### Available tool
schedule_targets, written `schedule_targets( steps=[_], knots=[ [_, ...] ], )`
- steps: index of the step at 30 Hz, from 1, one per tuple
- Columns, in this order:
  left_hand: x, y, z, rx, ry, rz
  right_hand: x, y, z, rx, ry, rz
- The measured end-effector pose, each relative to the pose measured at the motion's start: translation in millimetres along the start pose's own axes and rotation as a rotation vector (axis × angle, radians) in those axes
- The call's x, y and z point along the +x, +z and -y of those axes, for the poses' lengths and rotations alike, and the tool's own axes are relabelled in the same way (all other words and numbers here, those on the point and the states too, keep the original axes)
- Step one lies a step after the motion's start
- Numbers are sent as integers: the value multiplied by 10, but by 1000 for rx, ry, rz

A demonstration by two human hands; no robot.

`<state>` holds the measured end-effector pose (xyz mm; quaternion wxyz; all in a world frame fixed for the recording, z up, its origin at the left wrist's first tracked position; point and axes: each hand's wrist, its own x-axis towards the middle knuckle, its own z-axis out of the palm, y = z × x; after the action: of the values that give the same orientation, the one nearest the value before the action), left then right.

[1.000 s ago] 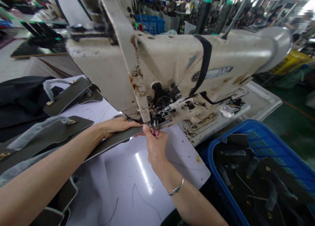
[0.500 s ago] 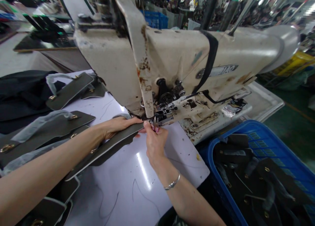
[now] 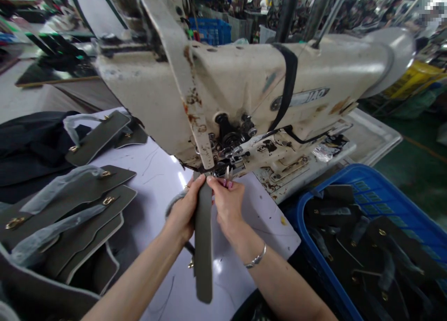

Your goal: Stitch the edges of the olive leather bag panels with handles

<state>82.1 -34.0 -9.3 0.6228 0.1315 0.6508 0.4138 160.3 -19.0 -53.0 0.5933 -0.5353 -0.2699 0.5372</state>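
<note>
Bag flaps (image 3: 380,249) in blue plastic crate (image 3: 331,182)

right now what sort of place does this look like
Likely a bag or leather-goods factory: an industrial sewing machine, a blue crate of dark flaps with brass fittings, and rows of workers in the background.

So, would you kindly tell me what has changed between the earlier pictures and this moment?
The grey strap has swung from lying leftward across the white table to hanging nearly straight down. The left hand, once flat on it, now grips its top beside the right hand. The sewing machine and blue crate stayed put.
</note>
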Motion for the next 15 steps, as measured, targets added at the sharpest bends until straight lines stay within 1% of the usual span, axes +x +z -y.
schedule_targets(
  steps=[3,7,11,15],
  knots=[
    [-21,143,154,-178,92,-23,40,-104,69,36,23,38],
    [-23,298,249,-360,190,-37,114,-202,182,55,61,133],
    [5,384,273,-471,222,-60,167,-237,296,16,69,159],
    [28,433,225,-537,251,-68,181,-243,375,-14,70,168]
  ],
)
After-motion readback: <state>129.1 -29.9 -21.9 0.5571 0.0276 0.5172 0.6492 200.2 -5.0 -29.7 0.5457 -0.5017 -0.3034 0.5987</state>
